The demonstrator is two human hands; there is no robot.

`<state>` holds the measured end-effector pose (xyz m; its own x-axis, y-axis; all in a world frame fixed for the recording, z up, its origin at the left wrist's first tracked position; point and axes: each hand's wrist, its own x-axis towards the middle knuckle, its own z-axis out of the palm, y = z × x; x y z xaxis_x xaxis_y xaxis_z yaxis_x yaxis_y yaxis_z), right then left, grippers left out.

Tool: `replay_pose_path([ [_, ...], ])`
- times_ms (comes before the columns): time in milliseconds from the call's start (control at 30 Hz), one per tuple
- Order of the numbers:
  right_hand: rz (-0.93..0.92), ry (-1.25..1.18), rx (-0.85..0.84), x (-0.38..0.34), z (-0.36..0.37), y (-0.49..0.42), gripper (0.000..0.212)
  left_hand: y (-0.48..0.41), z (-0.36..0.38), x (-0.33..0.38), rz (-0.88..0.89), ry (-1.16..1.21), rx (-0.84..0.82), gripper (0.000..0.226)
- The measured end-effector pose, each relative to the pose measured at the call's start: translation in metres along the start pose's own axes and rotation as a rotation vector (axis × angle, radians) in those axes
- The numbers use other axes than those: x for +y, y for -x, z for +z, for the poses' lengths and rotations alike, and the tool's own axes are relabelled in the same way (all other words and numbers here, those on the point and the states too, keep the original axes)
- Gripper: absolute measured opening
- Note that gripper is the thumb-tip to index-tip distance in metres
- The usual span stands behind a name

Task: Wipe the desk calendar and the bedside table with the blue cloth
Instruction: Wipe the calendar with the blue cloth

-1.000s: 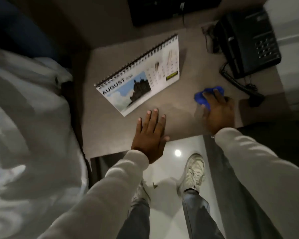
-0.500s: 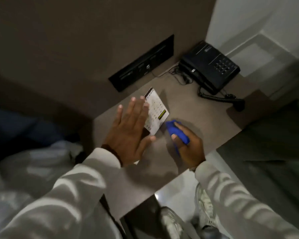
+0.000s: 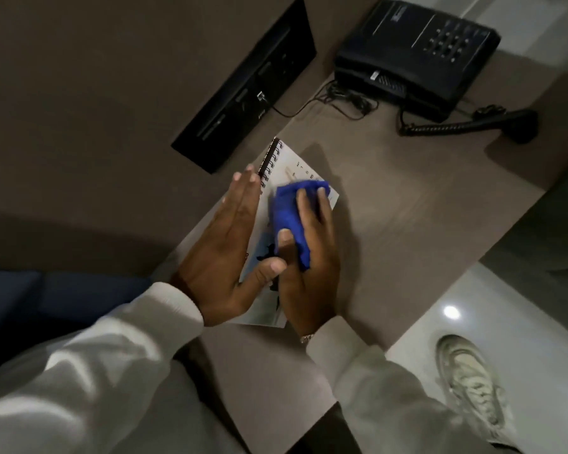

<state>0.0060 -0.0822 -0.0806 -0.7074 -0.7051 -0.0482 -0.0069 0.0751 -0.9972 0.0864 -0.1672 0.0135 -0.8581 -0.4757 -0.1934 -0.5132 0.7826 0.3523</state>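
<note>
A white spiral-bound desk calendar (image 3: 287,163) lies on the brown bedside table (image 3: 407,204), mostly covered by both hands. My left hand (image 3: 225,247) lies flat on the calendar's left side along the spiral binding, fingers straight and together. My right hand (image 3: 309,267) grips a bunched blue cloth (image 3: 289,217) and presses it onto the calendar's page. Only the calendar's upper corner and a strip of its lower edge show.
A black telephone (image 3: 417,50) with a coiled cord and handset (image 3: 505,121) sits at the table's far right. A black wall panel (image 3: 246,90) is behind the calendar. White bedding lies at lower left. A shoe (image 3: 469,381) stands on the glossy floor at lower right.
My right hand has carried the blue cloth from the bare table onto the calendar page. My left hand has settled flat on the calendar's left side. The camera view has shifted closer.
</note>
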Motion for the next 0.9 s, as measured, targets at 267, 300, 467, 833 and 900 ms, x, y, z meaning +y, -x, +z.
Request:
replay_pose_path([
  [267, -0.131, 0.193, 0.035, 0.028, 0.025, 0.041, 0.056, -0.002, 0.002, 0.003, 0.007, 0.056, 0.012, 0.098],
  [300, -0.156, 0.16, 0.05, 0.027, 0.025, 0.041, 0.053, -0.002, 0.001, 0.004, 0.009, 0.052, 0.016, 0.097],
  [467, -0.177, 0.101, 0.057, 0.018, 0.022, -0.011, 0.051, -0.001, -0.001, 0.007, -0.009, 0.027, 0.017, 0.099],
  [833, -0.198, 0.042, 0.017, 0.01, 0.018, 0.006, 0.05, -0.002, -0.003, 0.012, 0.009, -0.031, 0.006, 0.099],
  [900, -0.204, 0.028, 0.061, 0.008, 0.015, -0.019, 0.049, -0.003, -0.002, 0.011, 0.021, -0.016, 0.005, 0.101],
])
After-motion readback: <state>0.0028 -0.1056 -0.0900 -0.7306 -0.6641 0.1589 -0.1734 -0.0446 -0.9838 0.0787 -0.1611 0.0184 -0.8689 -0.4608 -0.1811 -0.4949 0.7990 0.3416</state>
